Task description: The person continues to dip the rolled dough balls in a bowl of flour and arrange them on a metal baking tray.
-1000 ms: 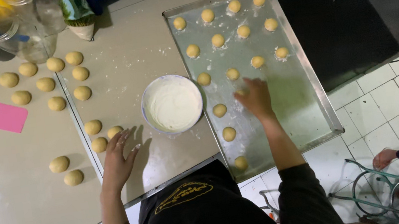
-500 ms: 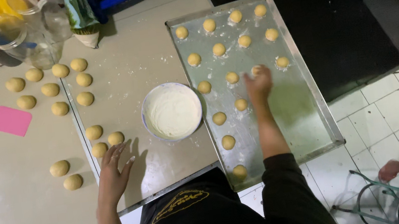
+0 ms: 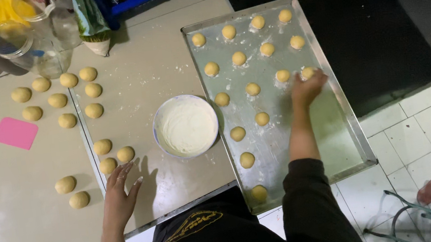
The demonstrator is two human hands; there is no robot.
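Head view | your right hand (image 3: 306,88) closes loosely on a dough ball (image 3: 308,72) near the tray (image 3: 346,120) right edge | left hand (image 3: 118,192) open, flat on table, empty | set ball gently, in line with its row.

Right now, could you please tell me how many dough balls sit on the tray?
16 dough balls on the tray: three far rows of four, the last at the right hand; then two, one, one down the left side.
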